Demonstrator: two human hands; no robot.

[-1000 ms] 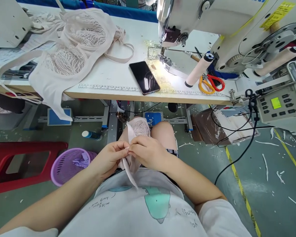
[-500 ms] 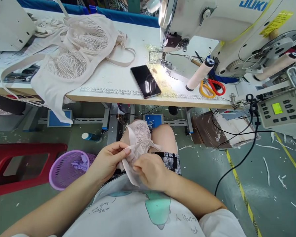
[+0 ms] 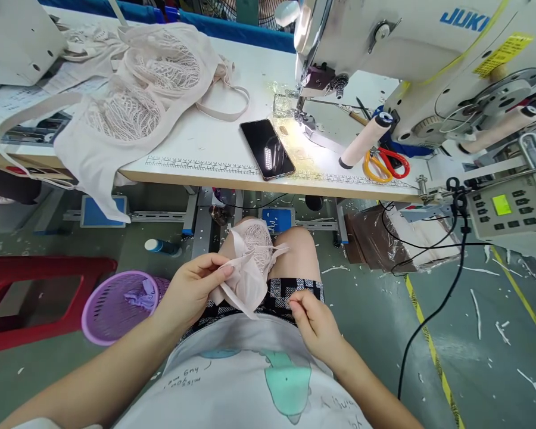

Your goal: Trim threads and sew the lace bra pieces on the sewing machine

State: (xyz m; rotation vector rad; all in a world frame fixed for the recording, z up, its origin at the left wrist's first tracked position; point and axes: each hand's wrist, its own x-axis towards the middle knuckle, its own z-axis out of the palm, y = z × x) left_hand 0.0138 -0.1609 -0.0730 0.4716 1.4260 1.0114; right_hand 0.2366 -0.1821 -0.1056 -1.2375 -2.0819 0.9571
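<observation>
Across my lap lies a pale pink lace bra (image 3: 255, 253), its lace cup over my thigh and a plain fabric part lifted toward me. My left hand (image 3: 201, 286) pinches the edge of that fabric between thumb and fingers. Off to the right of the bra, apart from it, my right hand (image 3: 313, 322) is over the patterned shorts (image 3: 290, 292). Its thumb and forefinger are pressed together; whatever may be between them is too small to make out.
On the table (image 3: 196, 173) stand a sewing machine (image 3: 411, 42), a phone (image 3: 267, 149), orange-red scissors (image 3: 386, 164) and a thread cone (image 3: 365, 140). More lace bras (image 3: 129, 113) hang over the front edge. A purple basket (image 3: 116, 310) and red stool (image 3: 49, 268) are at left.
My right hand has moved off the fabric to the right, with its fingertips pinched. My left hand keeps hold of the bra, whose fabric now lies more spread out.
</observation>
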